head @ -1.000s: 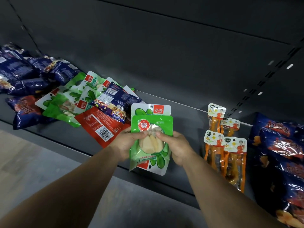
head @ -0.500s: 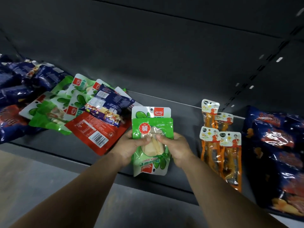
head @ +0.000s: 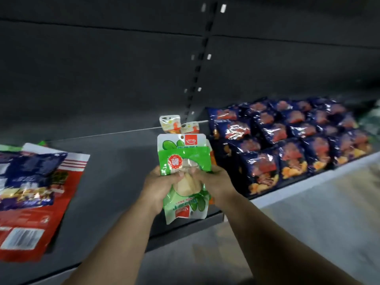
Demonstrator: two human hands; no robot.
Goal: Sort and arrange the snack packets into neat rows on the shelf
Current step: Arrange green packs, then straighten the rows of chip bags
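Head view is showing both thumbs pressing down on the front of a small stack of green packets (head: 185, 161), with the fingers of each hand curling round the back of it. The left hand (head: 158, 187) is gripping the left edge, the right hand (head: 214, 183) is gripping the right edge, and the stack is being held upright in the air over the front part of the dark shelf (head: 123, 161), not resting on it.

Going outward: a couple of orange-and-white packets (head: 178, 125) are peeking out just behind the stack. To the right, the blue packets (head: 287, 140) are sitting in tidy overlapping rows already. Off to the left, a red packet (head: 37, 212) with a dark blue packet (head: 26, 177) lying across it is looking pretty unsorted.

What I'd be worrying about: the green ones are looking slippery and staggered, with one sticking up higher than the other, so loosening the grip too early could be letting them fan out or slide off the shelf's front edge. Setting them down carelessly could also be knocking into those orange ones behind.
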